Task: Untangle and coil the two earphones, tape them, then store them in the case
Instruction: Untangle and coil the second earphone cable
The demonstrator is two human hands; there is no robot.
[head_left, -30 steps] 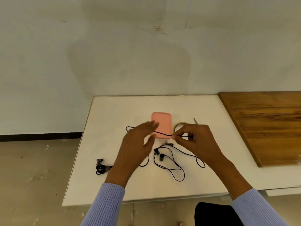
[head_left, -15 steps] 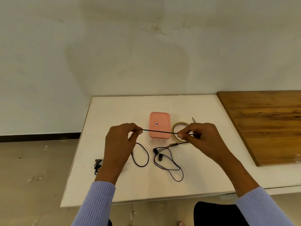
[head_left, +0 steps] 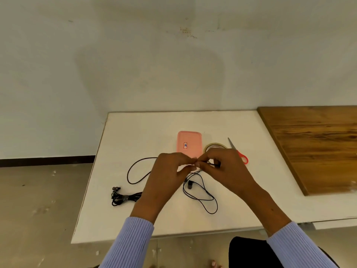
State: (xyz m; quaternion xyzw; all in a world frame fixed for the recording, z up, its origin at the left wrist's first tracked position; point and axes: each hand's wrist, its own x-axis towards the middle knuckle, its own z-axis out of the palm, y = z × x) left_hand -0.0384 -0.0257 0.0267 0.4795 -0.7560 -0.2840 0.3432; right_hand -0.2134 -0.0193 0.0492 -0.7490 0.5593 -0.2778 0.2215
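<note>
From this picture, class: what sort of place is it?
Probably a plain workroom, not a home: a bare white table against a stained wall, a wooden board beside it, a dusty concrete floor.

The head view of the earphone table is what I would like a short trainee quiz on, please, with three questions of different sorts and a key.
1. True or false: both hands, the left hand and the right hand, pinch the loose earphone cable.
2. Which item lies nearest the table's left edge? A) pink case B) bundled earphone C) tape roll
3. Fill in: the scissors have ___ handles.

Key
1. True; the hands meet on the cable in front of the case.
2. B
3. red
</note>
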